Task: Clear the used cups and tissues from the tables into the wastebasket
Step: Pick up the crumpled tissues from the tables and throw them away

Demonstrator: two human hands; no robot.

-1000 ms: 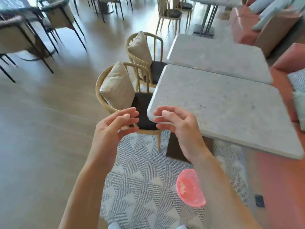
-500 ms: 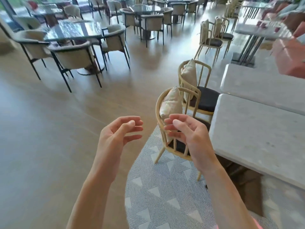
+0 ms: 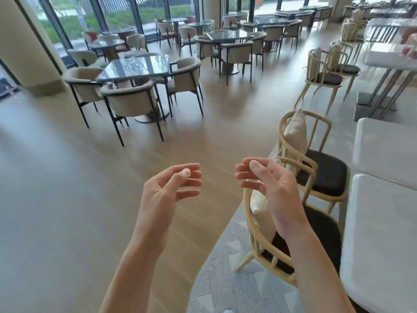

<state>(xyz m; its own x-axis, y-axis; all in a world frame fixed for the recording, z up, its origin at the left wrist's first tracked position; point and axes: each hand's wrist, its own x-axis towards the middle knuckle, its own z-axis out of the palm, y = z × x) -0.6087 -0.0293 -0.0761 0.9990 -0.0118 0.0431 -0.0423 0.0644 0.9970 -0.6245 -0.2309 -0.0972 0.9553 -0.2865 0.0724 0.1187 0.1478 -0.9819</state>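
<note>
Both hands, left hand (image 3: 168, 188) and right hand (image 3: 268, 186), are hanging loosely curled and holding nothing, probably freed for searching. No cups, tissues or wastebasket are showing; the table (image 3: 383, 233) is lying at three o'clock.

Head-height view, forward-down over both forearms

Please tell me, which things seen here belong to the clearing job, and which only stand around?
For the job:
left hand, holding nothing
right hand, holding nothing
white tables beside them; no cups or tissues visible there

Just standing around:
wooden chairs
cushions
patterned rug
glass table
</note>
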